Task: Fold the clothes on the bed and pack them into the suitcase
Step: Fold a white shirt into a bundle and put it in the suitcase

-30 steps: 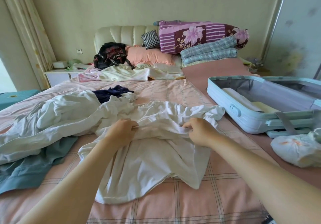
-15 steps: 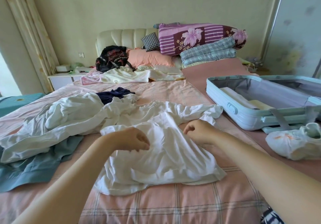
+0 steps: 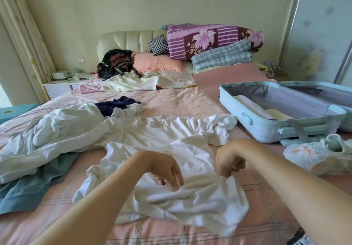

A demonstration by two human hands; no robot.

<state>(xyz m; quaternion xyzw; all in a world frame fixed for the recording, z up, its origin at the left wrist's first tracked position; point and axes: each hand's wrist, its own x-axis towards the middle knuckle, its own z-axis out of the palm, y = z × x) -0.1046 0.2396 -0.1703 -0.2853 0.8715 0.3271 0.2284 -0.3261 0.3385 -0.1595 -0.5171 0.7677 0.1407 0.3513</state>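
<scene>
Both hands are on the white T-shirt [image 3: 190, 197], which lies on the near part of the bed [image 3: 181, 102], in front of the person. It is soft, thin cotton, rumpled, with its near edge blurred. The left hand [image 3: 167, 170] curls its fingers down and pinches a ridge of cloth. The right hand [image 3: 230, 159] pinches the same ridge just to the right, so the fabric bunches into a taut fold between them.

Half a second ago the shirt lay flatter and both hands sat higher up on it – now they are lower and closer to the camera, with the cloth gathered.

The bed sheet is pink with a fine check. To the left sprawls a heap of white clothes [image 3: 66, 130], with a teal garment [image 3: 28, 187] under its near edge and a navy garment [image 3: 116, 105] behind it. On the right, the pale blue hard-shell suitcase [image 3: 266, 128] lies open on the bed, grey-lined (a couple of flat, pale folded items [image 3: 253, 105] are already inside). Just beside it sits a crinkled white plastic bag [image 3: 314, 157].
</scene>
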